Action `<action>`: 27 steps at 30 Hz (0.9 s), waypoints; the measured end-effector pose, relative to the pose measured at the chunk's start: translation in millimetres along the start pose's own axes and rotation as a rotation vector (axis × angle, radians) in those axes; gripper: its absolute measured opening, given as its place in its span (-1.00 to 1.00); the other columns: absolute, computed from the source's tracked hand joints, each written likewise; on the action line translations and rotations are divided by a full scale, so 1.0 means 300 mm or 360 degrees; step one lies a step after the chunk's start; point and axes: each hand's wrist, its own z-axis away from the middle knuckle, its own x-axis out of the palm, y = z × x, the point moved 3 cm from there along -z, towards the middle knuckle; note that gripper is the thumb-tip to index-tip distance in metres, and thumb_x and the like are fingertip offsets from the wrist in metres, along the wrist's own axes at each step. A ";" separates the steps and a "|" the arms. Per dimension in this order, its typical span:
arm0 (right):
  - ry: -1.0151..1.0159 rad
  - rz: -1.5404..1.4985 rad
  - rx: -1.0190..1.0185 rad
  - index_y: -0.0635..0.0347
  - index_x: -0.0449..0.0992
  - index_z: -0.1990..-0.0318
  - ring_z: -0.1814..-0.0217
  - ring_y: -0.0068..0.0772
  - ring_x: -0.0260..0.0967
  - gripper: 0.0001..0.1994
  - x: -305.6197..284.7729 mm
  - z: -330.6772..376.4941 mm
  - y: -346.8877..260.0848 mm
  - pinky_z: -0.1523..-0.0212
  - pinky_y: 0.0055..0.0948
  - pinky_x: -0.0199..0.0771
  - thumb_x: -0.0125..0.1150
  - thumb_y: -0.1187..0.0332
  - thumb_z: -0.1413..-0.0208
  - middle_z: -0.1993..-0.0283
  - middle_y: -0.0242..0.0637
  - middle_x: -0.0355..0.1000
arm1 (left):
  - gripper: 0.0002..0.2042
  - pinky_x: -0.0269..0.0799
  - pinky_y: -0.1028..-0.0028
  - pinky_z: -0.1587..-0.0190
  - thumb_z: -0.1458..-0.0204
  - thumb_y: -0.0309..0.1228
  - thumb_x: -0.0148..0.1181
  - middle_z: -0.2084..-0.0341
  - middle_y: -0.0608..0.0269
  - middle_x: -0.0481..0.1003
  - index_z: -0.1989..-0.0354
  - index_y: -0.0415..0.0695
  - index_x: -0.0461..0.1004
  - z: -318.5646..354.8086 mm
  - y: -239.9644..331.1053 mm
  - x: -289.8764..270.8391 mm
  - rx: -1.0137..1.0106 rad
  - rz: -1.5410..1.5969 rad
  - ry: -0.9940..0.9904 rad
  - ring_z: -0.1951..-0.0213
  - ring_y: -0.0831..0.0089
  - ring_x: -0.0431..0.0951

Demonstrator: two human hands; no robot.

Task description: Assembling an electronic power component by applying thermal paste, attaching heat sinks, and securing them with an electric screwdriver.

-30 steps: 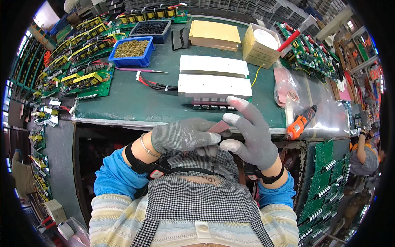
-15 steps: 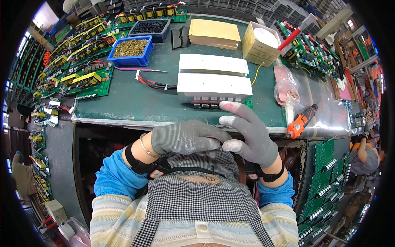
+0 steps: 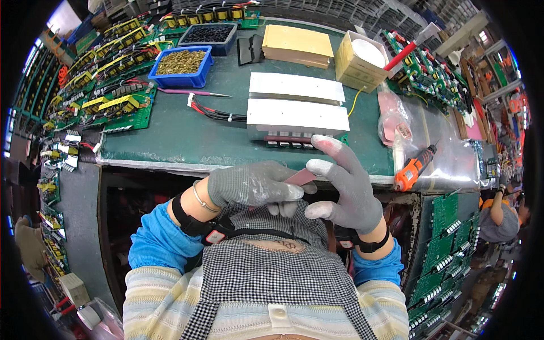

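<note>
Between the thumb and fingers of my grey-gloved left hand [image 3: 258,186] is a small flat pink pad [image 3: 301,177]. My right hand [image 3: 349,190], gloved the same way, is open beside it. Its fingers are apart, with the thumb and forefinger near the pad's edge. Just beyond both hands, an assembly with two white metal heat sinks [image 3: 297,115] lies on the green bench mat [image 3: 187,144]. A row of small components and part of a green board show along its near side. A bundle of black and red wires [image 3: 218,115] with a white plug comes out on its left.
At the back left stand a blue bin of brass-coloured parts [image 3: 181,62] and a bin of black parts [image 3: 208,35]. Yellow card sheets [image 3: 297,45] and a carton [image 3: 361,59] stand behind. An orange electric screwdriver [image 3: 415,169] lies right. Circuit boards [image 3: 116,107] crowd the left.
The pink pad, mostly hidden before, now sticks out of my left hand. My right thumb has lowered and its fingers have shifted slightly right, away from the left hand.
</note>
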 end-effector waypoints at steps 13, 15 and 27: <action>-0.0008 -0.0081 0.0062 0.33 0.45 0.00 -0.22 0.12 0.32 -0.32 0.011 0.009 0.015 -0.19 -0.11 0.34 0.34 -0.14 0.06 -0.24 0.11 0.28 | -0.61 0.49 0.53 0.29 -0.27 -0.19 -0.01 0.49 0.31 0.53 -0.06 -0.25 0.47 0.000 0.002 0.007 -0.0054 -0.0023 -0.0019 0.43 0.55 0.50; -0.0019 -0.0125 0.0071 0.34 0.44 0.00 -0.22 0.12 0.31 -0.31 0.012 0.006 0.015 -0.19 -0.12 0.34 0.34 -0.14 0.05 -0.24 0.11 0.28 | -0.61 0.49 0.52 0.28 -0.26 -0.19 -0.01 0.48 0.31 0.53 -0.06 -0.25 0.47 0.001 0.000 0.008 -0.0051 -0.0027 -0.0027 0.43 0.55 0.49; -0.0010 -0.0297 0.0130 0.37 0.45 0.02 -0.27 0.12 0.27 -0.31 0.006 0.019 0.014 -0.24 -0.11 0.28 0.34 -0.14 0.06 -0.24 0.11 0.28 | -0.62 0.47 0.52 0.28 -0.26 -0.20 0.00 0.48 0.31 0.53 -0.06 -0.24 0.48 -0.003 -0.001 0.015 -0.0068 -0.0130 -0.0063 0.43 0.56 0.47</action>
